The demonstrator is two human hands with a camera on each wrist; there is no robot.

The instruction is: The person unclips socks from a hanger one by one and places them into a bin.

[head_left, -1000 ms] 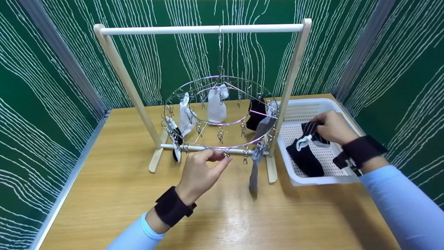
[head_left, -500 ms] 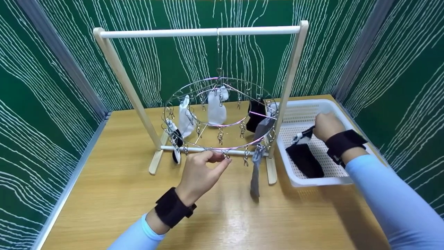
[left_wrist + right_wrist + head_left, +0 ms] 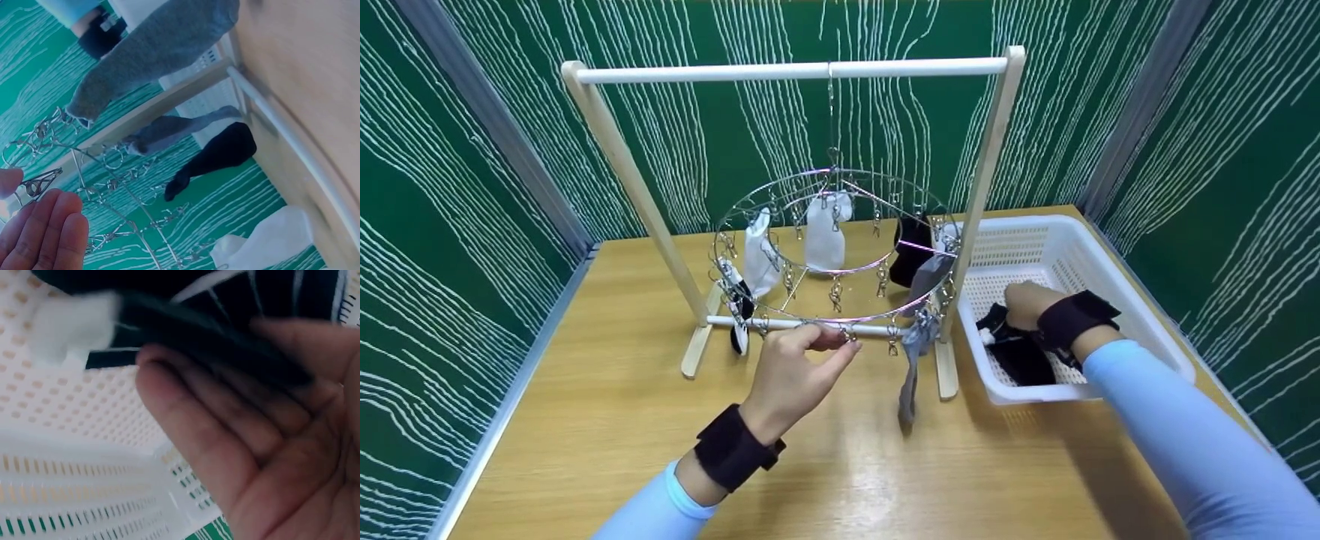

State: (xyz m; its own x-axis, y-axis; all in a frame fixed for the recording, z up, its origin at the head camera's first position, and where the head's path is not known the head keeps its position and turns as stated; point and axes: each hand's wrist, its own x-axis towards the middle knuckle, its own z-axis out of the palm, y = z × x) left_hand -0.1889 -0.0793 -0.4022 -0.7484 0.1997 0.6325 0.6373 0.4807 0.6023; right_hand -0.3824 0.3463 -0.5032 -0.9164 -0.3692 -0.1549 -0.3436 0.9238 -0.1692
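My left hand (image 3: 791, 375) is at the front of a round metal hanger (image 3: 877, 262), pinching one of its wire clips (image 3: 42, 183) between thumb and fingers. Inside the white basket (image 3: 1140, 315), my right hand (image 3: 1029, 304) holds a dark sock (image 3: 191, 332) with a white part; thumb and fingers lie on either side of it, blurred in the right wrist view. Dark cloth with thin white stripes (image 3: 275, 292) shows behind it. Below this hand a black sock (image 3: 1024, 364) lies on the basket floor.
Wooden rack posts (image 3: 986, 172) carry a white bar (image 3: 720, 73) with the hanger on it. Clipped round the ring are two white socks (image 3: 825, 236), a black-and-white one (image 3: 740, 300), a black one (image 3: 911, 251) and grey ones (image 3: 913, 367). Patterned green walls (image 3: 1245, 187) enclose the table.
My right hand has moved left and down in the basket with the dark sock, toward the black sock lying there. The left hand has stayed at its clip.
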